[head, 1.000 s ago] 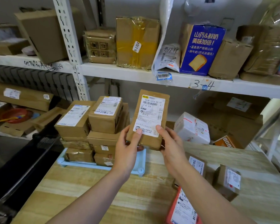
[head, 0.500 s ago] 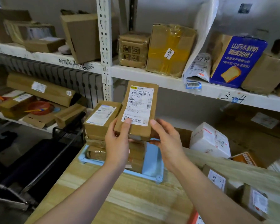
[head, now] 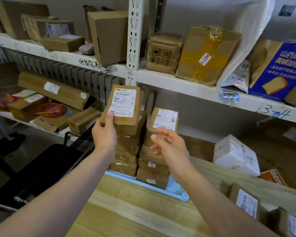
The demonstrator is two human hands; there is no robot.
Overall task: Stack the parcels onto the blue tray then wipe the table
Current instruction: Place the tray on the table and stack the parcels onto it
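Head cam: left hand (head: 104, 134) grips a flat brown parcel (head: 121, 106) w/ white shipping label by its lower left corner, thumb on the label, holding it over the left stack of parcels (head: 126, 151). It may already touch the stack top; hard to tell. Right hand (head: 167, 146) hangs free, fingers spread and loose, in front of the right stack (head: 159, 151). Both stacks sit on the blue tray (head: 178, 190) at the far end of the wooden table (head: 135, 211). More labelled parcels (head: 246, 202) lie on the table's right side.
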